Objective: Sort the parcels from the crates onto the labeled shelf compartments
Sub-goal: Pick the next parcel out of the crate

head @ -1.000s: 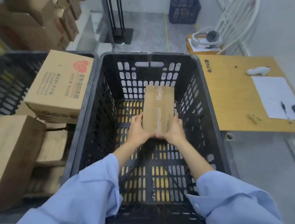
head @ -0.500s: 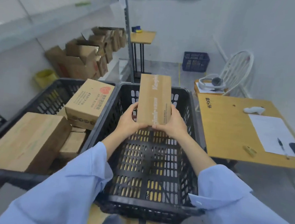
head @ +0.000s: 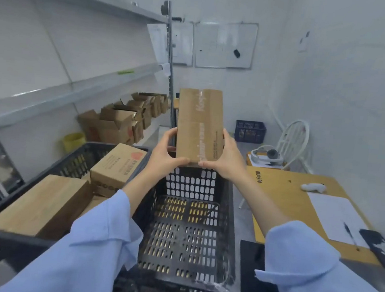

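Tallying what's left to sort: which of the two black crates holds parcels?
The left crate: cardboard parcels lie in it. The crate straight ahead, below the held parcel, shows only its bare slotted floor.

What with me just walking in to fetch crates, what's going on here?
A person in blue sleeves holds a long cardboard parcel with the left hand and right hand gripping its lower end, above a black crate with nothing visible inside. The crate to its left holds more boxes. The parcel is not yet on the shelf at left.
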Tool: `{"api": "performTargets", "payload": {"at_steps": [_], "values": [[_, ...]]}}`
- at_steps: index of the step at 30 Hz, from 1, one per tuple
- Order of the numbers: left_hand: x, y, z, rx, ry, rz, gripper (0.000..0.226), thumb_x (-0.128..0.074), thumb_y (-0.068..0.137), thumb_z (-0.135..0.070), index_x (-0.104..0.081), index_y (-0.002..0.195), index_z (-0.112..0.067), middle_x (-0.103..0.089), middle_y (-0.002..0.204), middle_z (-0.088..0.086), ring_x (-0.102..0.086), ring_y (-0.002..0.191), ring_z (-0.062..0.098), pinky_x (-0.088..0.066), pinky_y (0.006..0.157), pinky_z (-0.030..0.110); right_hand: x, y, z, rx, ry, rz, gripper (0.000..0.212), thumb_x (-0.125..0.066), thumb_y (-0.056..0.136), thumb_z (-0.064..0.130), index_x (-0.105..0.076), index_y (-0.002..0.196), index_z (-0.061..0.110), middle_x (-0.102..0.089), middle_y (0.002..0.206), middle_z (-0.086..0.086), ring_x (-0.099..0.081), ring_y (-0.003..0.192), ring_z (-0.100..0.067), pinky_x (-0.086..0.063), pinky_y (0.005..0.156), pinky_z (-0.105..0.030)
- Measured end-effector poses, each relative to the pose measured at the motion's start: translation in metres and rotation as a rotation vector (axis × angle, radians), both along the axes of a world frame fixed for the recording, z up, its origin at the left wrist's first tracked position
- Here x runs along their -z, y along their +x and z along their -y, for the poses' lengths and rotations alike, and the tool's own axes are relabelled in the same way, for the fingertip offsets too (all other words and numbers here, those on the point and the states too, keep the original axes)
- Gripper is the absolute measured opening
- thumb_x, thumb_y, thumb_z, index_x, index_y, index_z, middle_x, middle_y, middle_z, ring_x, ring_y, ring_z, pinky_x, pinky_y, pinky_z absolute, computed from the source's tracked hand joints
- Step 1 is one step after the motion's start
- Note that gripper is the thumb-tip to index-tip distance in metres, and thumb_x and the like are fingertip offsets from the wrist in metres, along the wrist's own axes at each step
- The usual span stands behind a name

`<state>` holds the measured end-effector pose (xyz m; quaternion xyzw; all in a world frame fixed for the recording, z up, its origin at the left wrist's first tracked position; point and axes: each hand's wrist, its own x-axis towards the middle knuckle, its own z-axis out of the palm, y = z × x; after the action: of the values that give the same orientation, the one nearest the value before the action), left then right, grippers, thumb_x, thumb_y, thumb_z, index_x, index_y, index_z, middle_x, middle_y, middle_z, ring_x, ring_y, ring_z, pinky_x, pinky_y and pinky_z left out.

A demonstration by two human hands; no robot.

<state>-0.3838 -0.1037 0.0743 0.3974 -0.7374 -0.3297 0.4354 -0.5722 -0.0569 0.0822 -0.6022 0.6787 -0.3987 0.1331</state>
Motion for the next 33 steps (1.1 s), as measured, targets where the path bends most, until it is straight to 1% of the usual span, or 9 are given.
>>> {"api": "performTargets", "payload": {"at_steps": [5, 8, 10, 14, 19, 21, 25, 29, 33], "values": [[-0.024, -0.003, -0.008, -0.027, -0.006, 0.008, 0.094, -0.077, 0.082, -0.013, -0.019, 0.155, -0.025, -0.027, 0.132, -0.019, -0.043, 0.108, 0.001, -0.040, 0.068, -0.003, -0.015, -0.007, -0.002, -0.077, -0.034, 0.024, 0.135, -0.093, 0.061, 0.036, 0.001, 0.157, 0.024, -0.021, 0.154, -0.006, -0.034, 0.139, -0.024, -0.035, 0.113, -0.047], [-0.029, -0.002, -0.008, -0.023, 0.008, 0.005, 0.095, -0.077, 0.083, -0.017, -0.016, 0.156, -0.027, -0.026, 0.132, -0.015, -0.042, 0.116, 0.008, -0.043, 0.088, 0.013, -0.018, -0.007, -0.001, -0.125, -0.037, 0.087, 0.132, -0.089, 0.066, 0.043, 0.006, 0.157, 0.027, -0.018, 0.153, -0.006, -0.030, 0.141, -0.022, -0.030, 0.115, -0.044], [-0.029, -0.001, -0.008, -0.005, 0.038, -0.014, 0.092, -0.077, 0.083, -0.019, -0.020, 0.154, -0.032, -0.028, 0.132, -0.013, -0.042, 0.116, 0.010, -0.041, 0.093, 0.024, -0.017, -0.007, 0.000, -0.142, -0.055, 0.137, 0.125, -0.086, 0.069, 0.045, 0.003, 0.157, 0.029, -0.021, 0.152, -0.005, -0.031, 0.140, -0.020, -0.029, 0.115, -0.041], [-0.025, 0.004, -0.004, -0.013, 0.060, -0.094, 0.076, -0.080, 0.080, -0.020, -0.034, 0.136, -0.042, -0.039, 0.128, -0.014, -0.046, 0.117, 0.010, -0.042, 0.090, 0.022, -0.015, -0.007, 0.000, -0.189, -0.067, 0.289, 0.110, -0.084, 0.071, 0.046, -0.012, 0.153, 0.030, -0.029, 0.153, -0.003, -0.039, 0.136, -0.021, -0.037, 0.113, -0.047], [-0.025, 0.009, -0.006, -0.104, 0.017, -0.068, 0.057, -0.079, 0.082, -0.020, -0.040, 0.122, -0.032, -0.047, 0.119, -0.020, -0.048, 0.110, 0.005, -0.039, 0.078, 0.012, -0.011, -0.001, 0.001, -0.183, -0.114, 0.362, 0.085, -0.080, 0.080, 0.032, -0.025, 0.143, 0.021, -0.039, 0.146, 0.002, -0.045, 0.131, -0.018, -0.041, 0.107, -0.035], [-0.026, 0.011, -0.009, -0.143, -0.014, -0.043, 0.060, -0.079, 0.082, -0.022, -0.038, 0.124, -0.031, -0.046, 0.123, -0.016, -0.047, 0.109, 0.004, -0.043, 0.082, 0.015, -0.013, 0.004, 0.001, -0.182, -0.148, 0.355, 0.083, -0.080, 0.080, 0.032, -0.026, 0.141, 0.022, -0.039, 0.145, 0.002, -0.046, 0.131, -0.020, -0.041, 0.106, -0.034], [-0.030, 0.022, -0.012, -0.163, -0.058, -0.021, 0.090, -0.082, 0.078, -0.030, -0.026, 0.147, -0.043, -0.041, 0.142, -0.009, -0.047, 0.122, 0.011, -0.042, 0.101, 0.036, -0.020, 0.013, 0.001, -0.222, -0.210, 0.300, 0.100, -0.081, 0.078, 0.040, -0.014, 0.151, 0.034, -0.034, 0.151, 0.005, -0.037, 0.133, -0.010, -0.033, 0.109, -0.035], [-0.039, 0.032, -0.021, -0.145, -0.048, -0.050, 0.083, -0.080, 0.080, -0.030, -0.029, 0.144, -0.043, -0.041, 0.145, -0.004, -0.045, 0.122, 0.010, -0.041, 0.105, 0.034, -0.024, 0.022, -0.001, -0.255, -0.197, 0.357, 0.091, -0.079, 0.077, 0.047, -0.020, 0.146, 0.040, -0.041, 0.143, 0.007, -0.044, 0.129, -0.013, -0.038, 0.112, -0.042], [-0.039, 0.043, -0.032, -0.184, -0.033, -0.051, 0.076, -0.079, 0.080, -0.033, -0.036, 0.143, -0.030, -0.048, 0.142, -0.005, -0.047, 0.123, 0.010, -0.039, 0.103, 0.033, -0.026, 0.030, -0.005, -0.299, -0.147, 0.413, 0.089, -0.072, 0.082, 0.049, -0.016, 0.149, 0.033, -0.045, 0.145, 0.002, -0.042, 0.133, -0.016, -0.033, 0.108, -0.034]]}}
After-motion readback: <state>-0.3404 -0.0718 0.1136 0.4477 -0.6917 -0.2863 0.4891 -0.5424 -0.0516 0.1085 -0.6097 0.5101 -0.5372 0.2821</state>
